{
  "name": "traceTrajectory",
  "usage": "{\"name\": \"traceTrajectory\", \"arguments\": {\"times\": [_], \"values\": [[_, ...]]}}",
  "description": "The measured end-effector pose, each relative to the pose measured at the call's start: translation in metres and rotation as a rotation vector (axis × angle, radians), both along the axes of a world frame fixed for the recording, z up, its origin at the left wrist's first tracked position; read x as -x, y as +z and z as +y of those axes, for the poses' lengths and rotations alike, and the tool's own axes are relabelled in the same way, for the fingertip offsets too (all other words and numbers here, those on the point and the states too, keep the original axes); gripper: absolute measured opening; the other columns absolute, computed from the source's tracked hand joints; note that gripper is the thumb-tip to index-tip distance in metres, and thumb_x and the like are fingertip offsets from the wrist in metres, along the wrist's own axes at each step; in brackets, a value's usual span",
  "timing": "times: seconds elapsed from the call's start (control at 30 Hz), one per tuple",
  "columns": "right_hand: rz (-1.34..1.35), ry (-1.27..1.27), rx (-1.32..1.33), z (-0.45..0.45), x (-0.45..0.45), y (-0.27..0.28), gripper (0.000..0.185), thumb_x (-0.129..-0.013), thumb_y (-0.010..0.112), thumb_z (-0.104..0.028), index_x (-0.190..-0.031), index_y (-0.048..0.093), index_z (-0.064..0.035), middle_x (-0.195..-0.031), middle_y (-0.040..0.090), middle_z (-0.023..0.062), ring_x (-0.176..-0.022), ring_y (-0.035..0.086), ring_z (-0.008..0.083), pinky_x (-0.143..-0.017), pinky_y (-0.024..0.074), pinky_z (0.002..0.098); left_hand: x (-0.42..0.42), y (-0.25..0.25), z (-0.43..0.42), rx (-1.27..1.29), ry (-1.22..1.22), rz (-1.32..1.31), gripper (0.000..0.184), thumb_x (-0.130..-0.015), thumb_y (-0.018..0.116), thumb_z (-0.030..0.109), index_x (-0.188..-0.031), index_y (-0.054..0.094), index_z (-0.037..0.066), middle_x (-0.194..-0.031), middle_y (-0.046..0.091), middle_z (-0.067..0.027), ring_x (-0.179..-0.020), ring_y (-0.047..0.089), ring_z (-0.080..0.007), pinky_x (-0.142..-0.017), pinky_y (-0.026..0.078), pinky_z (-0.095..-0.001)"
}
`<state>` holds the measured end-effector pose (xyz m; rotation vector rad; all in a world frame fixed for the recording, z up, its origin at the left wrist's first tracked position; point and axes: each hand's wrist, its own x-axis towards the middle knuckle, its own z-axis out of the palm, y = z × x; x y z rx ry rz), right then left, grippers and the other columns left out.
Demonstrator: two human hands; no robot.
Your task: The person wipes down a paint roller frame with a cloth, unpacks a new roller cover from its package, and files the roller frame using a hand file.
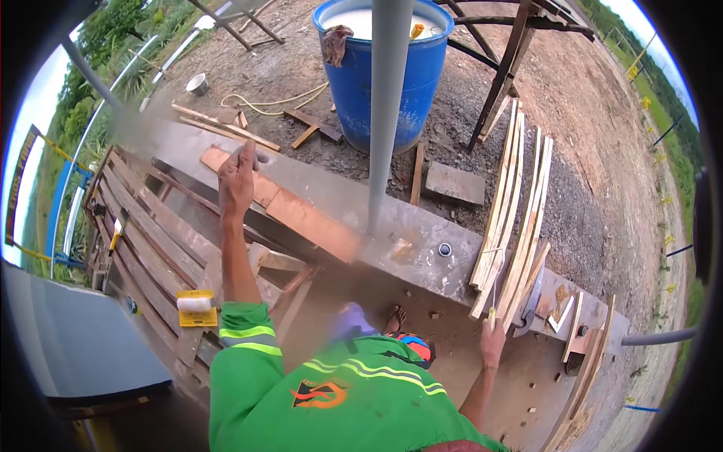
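My left hand (238,184) is raised over the concrete ledge, beside an orange-brown board (312,224) lying along it. Its fingers are bent and pressed together; whether they hold something small is unclear. Low on the right, my right hand (493,343) is closed around the yellowish handle of a thin-shafted tool (492,315), which looks like a screwdriver. The tool points away from me, close to the ends of long pale wood strips (503,203) laid across the ledge. A handsaw (531,301) lies just right of that hand.
A grey pole (388,98) rises from the concrete ledge (429,239) before a blue barrel (350,90) of whitish liquid. Planks (151,215) and a yellow box (197,309) are at left. A concrete block (454,183) sits beyond the ledge; wood offcuts lie at right.
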<state>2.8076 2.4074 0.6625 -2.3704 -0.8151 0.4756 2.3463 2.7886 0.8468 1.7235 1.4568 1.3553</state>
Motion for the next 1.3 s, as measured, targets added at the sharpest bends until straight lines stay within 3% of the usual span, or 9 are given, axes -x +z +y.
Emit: {"name": "traceTrajectory", "arguments": {"times": [0.17,0.4,0.47,0.6,0.83,0.93,1.07,1.23,1.3], "values": [[-0.127,0.384,0.403,0.141,-0.021,0.041,0.042,-0.089,0.058,-0.036,-0.109,0.058,0.0019,-0.097,0.064,0.0328,-0.097,0.060,0.0494,-0.083,0.0461,0.0534,-0.020,-0.053,0.094,0.014,-0.066,-0.129,0.026,-0.099,0.053,0.023,-0.090,0.063,0.001,-0.082,0.065,-0.0026,-0.082,0.056,-0.0083,-0.076,0.045,-0.0253],[-0.319,0.185,0.109,0.298,-0.037,0.057,0.043,-0.090,0.060,-0.031,-0.117,0.059,0.0028,-0.099,0.065,0.0307,-0.098,0.062,0.0475,-0.086,0.0465,0.0519,-0.026,-0.114,0.266,0.079,-0.041,-0.275,0.016,-0.094,0.054,0.013,-0.102,0.062,0.001,-0.092,0.070,-0.0051,-0.087,0.065,-0.0132,-0.082,0.050,-0.0289],[-0.359,0.191,0.057,0.349,-0.024,0.081,0.041,-0.092,0.059,-0.025,-0.118,0.057,0.0072,-0.103,0.064,0.0315,-0.102,0.061,0.0457,-0.090,0.0456,0.0493,-0.046,-0.120,0.319,0.058,-0.045,-0.255,0.020,-0.094,0.057,0.016,-0.105,0.063,0.000,-0.095,0.071,-0.0095,-0.088,0.068,-0.0168,-0.082,0.052,-0.0304],[-0.354,0.082,-0.020,0.437,0.028,0.133,0.029,-0.094,0.059,-0.025,-0.108,0.060,0.0001,-0.082,0.061,0.0201,-0.073,0.060,0.0327,-0.068,0.0465,0.0441,-0.102,-0.111,0.423,-0.010,-0.051,-0.159,0.031,-0.092,0.062,0.022,-0.114,0.062,0.000,-0.100,0.071,-0.0155,-0.094,0.069,-0.0281,-0.086,0.052,-0.0357],[-0.208,0.410,-0.288,0.545,0.043,0.143,0.034,-0.094,0.060,-0.030,-0.109,0.059,0.0002,-0.077,0.059,0.0151,-0.072,0.059,0.0233,-0.067,0.0446,0.0395,-0.175,-0.119,0.548,-0.091,0.129,0.005,0.048,-0.088,0.062,0.028,-0.127,0.052,0.002,-0.135,0.050,-0.0213,-0.126,0.047,-0.0385,-0.102,0.042,-0.0461],[-0.139,0.430,-0.231,0.581,0.049,0.143,0.034,-0.094,0.061,-0.030,-0.110,0.060,-0.0010,-0.075,0.059,0.0131,-0.070,0.057,0.0215,-0.066,0.0448,0.0385,-0.182,-0.123,0.569,0.115,0.131,0.054,0.042,-0.088,0.060,0.031,-0.118,0.054,0.002,-0.127,0.053,-0.0215,-0.117,0.051,-0.0410,-0.097,0.045,-0.0489],[-0.097,0.480,-0.306,0.608,0.066,0.150,0.034,-0.094,0.060,-0.031,-0.110,0.059,-0.0007,-0.075,0.059,0.0117,-0.068,0.054,0.0202,-0.065,0.0440,0.0375,-0.167,-0.140,0.574,-0.170,-0.049,0.157,0.035,-0.089,0.054,0.032,-0.095,0.057,-0.002,-0.097,0.063,-0.0209,-0.100,0.058,-0.0417,-0.089,0.046,-0.0492],[0.152,0.439,-0.357,0.629,0.083,0.150,0.023,-0.098,0.056,-0.025,-0.100,0.057,-0.0022,-0.066,0.051,0.0028,-0.059,0.049,0.0103,-0.053,0.0401,0.0301,-0.138,-0.062,0.499,0.216,-0.565,-0.772,0.039,-0.099,0.043,0.032,-0.111,0.062,-0.001,-0.107,0.067,-0.0081,-0.098,0.064,-0.0174,-0.084,0.051,-0.0336],[0.243,0.453,-0.420,0.646,0.097,0.143,0.024,-0.099,0.055,-0.026,-0.101,0.057,-0.0029,-0.065,0.051,0.0008,-0.057,0.047,0.0078,-0.051,0.0379,0.0278,-0.139,-0.054,0.479,0.397,-0.677,-1.140,0.039,-0.100,0.043,0.030,-0.119,0.058,0.001,-0.112,0.066,-0.0087,-0.101,0.064,-0.0192,-0.087,0.051,-0.0350]]}}
